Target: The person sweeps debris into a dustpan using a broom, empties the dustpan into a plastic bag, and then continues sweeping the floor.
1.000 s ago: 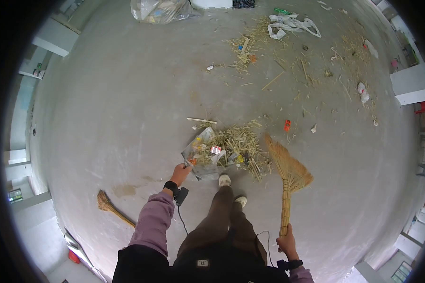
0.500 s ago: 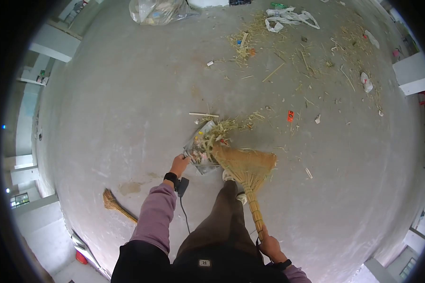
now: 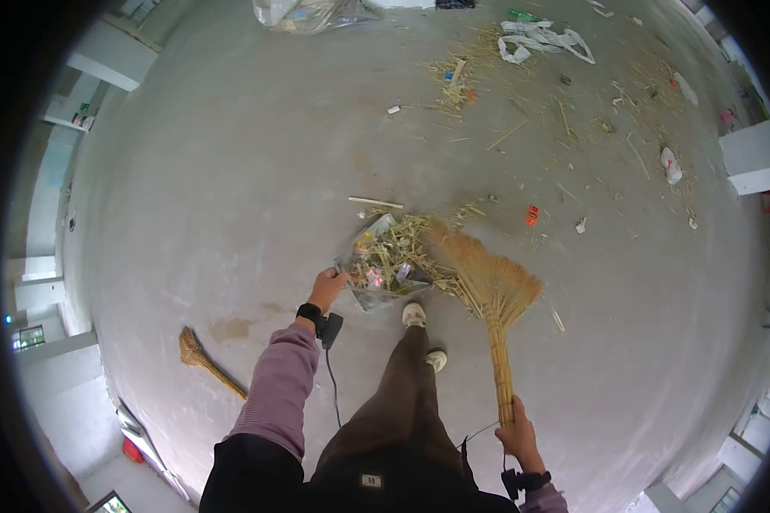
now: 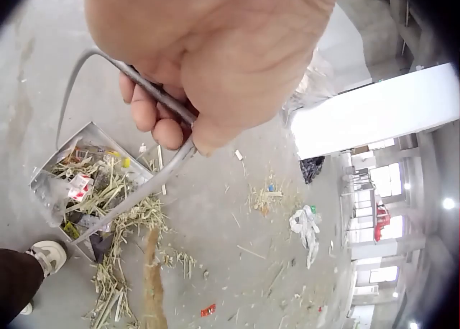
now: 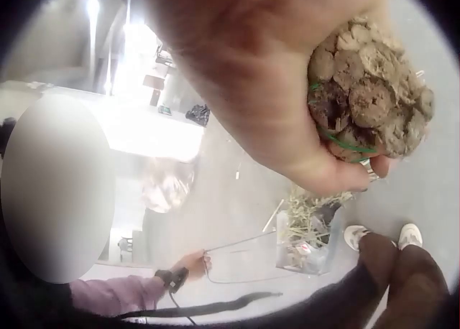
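Observation:
My left hand (image 3: 325, 289) grips the thin grey handle (image 4: 136, 194) of a dustpan (image 4: 47, 200), with fingers curled round it in the left wrist view. The pan sits on the floor before my feet, heaped with straw bits (image 3: 393, 244) and litter, including a red-and-white packet (image 4: 80, 187). Over on the right, my right hand (image 3: 518, 434) holds a straw broom (image 3: 500, 350) by its bundled stalk handle; the cut stalk ends (image 5: 370, 88) show in the right wrist view. Its fanned bristles (image 3: 492, 274) touch the floor beside loose straw at the pan's open side.
A small hand brush (image 3: 205, 357) lies at the left. Farther off are scattered straw (image 3: 453, 85), a white plastic bag (image 3: 543, 38), an orange wrapper (image 3: 532, 215) and a big clear sack (image 3: 312, 15). My shoes (image 3: 413, 315) stand just behind the pan.
The broom swept left across the straw to the pan, then swung back right. More straw now lies in the pan and less on the floor beside it. My left hand stays at the handle.

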Motion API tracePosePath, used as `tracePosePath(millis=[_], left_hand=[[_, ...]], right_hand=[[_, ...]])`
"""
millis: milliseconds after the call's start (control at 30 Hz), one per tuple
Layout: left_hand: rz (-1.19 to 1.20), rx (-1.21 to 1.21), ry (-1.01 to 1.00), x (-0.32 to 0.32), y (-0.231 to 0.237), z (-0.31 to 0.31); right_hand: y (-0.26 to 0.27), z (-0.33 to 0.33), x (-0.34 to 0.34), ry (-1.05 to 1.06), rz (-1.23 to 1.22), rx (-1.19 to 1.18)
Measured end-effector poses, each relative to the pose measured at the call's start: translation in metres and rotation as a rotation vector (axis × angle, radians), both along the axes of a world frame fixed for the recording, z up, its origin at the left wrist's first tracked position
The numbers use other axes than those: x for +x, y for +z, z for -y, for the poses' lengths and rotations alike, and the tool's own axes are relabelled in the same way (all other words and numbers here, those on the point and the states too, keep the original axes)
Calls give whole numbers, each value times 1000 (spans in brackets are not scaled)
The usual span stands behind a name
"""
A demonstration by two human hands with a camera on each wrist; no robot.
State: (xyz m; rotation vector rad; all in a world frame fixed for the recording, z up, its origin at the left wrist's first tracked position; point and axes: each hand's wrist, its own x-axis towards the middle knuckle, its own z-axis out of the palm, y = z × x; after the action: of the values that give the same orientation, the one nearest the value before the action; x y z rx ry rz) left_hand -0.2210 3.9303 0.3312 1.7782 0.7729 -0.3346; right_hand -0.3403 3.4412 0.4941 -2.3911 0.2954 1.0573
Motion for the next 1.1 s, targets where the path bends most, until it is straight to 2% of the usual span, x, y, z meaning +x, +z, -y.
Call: tracePosePath(millis=[133, 233, 433, 567, 667, 767, 800, 900, 967, 1000, 1033, 1067, 1100], left_hand=[[10, -8, 13, 1, 2, 4], [-9, 16, 3, 1, 0, -1], [-50, 16, -39, 5, 8, -5], [-40, 19, -36, 5, 4, -5], [-53, 174, -146, 3, -20, -6], [-145, 349, -251, 8, -23, -5], [-143, 343, -224, 9, -20, -4], [-129, 302, -132, 12, -12, -9], [-113, 237, -57, 4, -26, -19], [-133, 154, 15, 9, 0, -19], [-112, 122, 20, 8, -7, -28], [-93, 94, 27, 4, -18, -41], [-70, 68, 34, 6, -9, -51]], right_hand=[[-51, -29, 22, 16, 23, -33], [-64, -31, 19, 282, 39, -106], [-21, -24, 23, 423, -169, 0], [-9, -18, 41, 380, -214, -3], [13, -17, 62, 207, -275, 49], [29, -4, 67, 158, -278, 44], [32, -1, 67, 140, -311, 11], [42, 11, 70, 242, -67, 20], [57, 10, 81, 75, -161, 35], [66, 4, 89, -37, -225, 52], [75, -2, 96, -147, -294, 70], [80, -7, 102, -222, -289, 121], [79, -9, 104, -285, -274, 181]])
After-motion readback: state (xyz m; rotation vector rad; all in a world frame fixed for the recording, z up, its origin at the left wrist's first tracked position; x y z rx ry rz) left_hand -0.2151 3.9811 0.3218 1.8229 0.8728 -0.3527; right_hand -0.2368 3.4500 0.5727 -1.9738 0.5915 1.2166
